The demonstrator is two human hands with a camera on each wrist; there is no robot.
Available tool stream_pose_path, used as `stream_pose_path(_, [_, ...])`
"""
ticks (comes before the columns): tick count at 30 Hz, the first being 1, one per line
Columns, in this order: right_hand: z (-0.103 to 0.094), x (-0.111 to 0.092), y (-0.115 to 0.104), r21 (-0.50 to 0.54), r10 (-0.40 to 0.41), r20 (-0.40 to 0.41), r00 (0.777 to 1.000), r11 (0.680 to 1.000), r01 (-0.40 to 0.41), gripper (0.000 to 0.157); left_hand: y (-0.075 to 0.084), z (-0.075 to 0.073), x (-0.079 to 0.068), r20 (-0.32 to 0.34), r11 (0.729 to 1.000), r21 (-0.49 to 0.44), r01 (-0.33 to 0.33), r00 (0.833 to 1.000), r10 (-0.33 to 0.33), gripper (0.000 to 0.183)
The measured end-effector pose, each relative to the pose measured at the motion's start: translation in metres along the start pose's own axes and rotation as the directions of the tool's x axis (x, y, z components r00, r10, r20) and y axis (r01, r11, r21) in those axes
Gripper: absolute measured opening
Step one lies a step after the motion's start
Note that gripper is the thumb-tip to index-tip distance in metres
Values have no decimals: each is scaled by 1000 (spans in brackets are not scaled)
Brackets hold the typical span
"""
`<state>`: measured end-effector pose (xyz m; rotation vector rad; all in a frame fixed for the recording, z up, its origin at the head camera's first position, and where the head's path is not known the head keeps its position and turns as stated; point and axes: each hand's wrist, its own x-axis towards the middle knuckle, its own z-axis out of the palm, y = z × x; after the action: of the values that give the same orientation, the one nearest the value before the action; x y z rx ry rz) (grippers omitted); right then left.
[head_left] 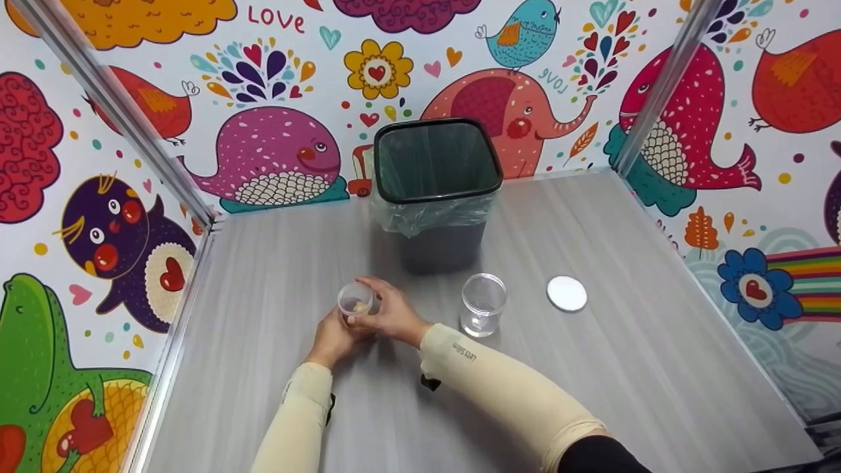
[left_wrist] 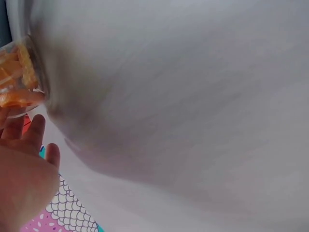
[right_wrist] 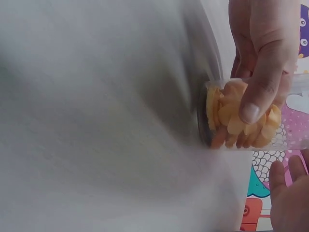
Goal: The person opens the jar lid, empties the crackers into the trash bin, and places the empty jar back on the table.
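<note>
And here's the transparent cylindrical cup, yellow-orange pieces inside, between both hands above the grey wood-grain bench! The left hand grips its side, thumb across the wall; the right hand seems to pinch near the rim, though that grip is partly hidden. Just right stands a second clear cup, then a white round disc.

A: Head cam?
B: Above, facing forward-down over table, farthest off.
A: Wrist cams?
B: Close in, tipped sideways; both share the cup, left's at left edge, right's right side.
</note>
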<state>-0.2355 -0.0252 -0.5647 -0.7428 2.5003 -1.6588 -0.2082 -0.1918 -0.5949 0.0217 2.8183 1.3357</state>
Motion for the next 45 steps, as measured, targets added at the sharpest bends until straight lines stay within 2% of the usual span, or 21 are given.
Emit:
stream_pose_path(4, [-4,3,0,-5,11,39,999,1000,-11,76,1,0,0,0,999,-24,20,1000,-20,69])
stream_pose_path(10, [-20,12,1,31,-4,188,982,1000,-2,74,1,2,1,2,997,-69,43,999,-43,73])
stream_pose_path(13, [-23,13,0,36,-4,224,974,999,-5,75,1,2,1,2,997,-65,47,999,-47,76])
stream_pose_path(15, [-21,12,1,18,-1,203,979,1000,-3,76,0,1,1,6,997,-62,44,999,-44,78])
stream_pose_path(20, [-8,4,2,12,-3,78,997,1000,2,79,-3,0,0,-4,999,-42,33,999,-33,72])
stream_pose_path(26, [0,-1,1,47,17,-1,1000,999,-17,81,-2,1,1,-3,999,-34,12,1000,-12,70])
stream_pose_path(29, [-3,0,0,34,2,16,1000,999,-3,79,-1,2,1,-3,999,-43,22,1000,-22,71])
stream_pose_path(35, [-16,8,2,66,6,159,987,998,-17,76,-1,2,1,-5,996,-83,26,1000,-26,77])
stream_pose_path(38, [-19,11,2,74,22,203,979,997,-37,77,-1,2,1,-10,996,-81,24,1000,-24,78])
stream_pose_path(41, [-18,10,1,56,18,188,982,998,-29,77,-1,2,1,-7,996,-81,25,1000,-25,78])
stream_pose_path(45, [-10,5,-2,59,20,96,995,998,-26,78,2,1,1,18,993,-106,43,999,-42,77])
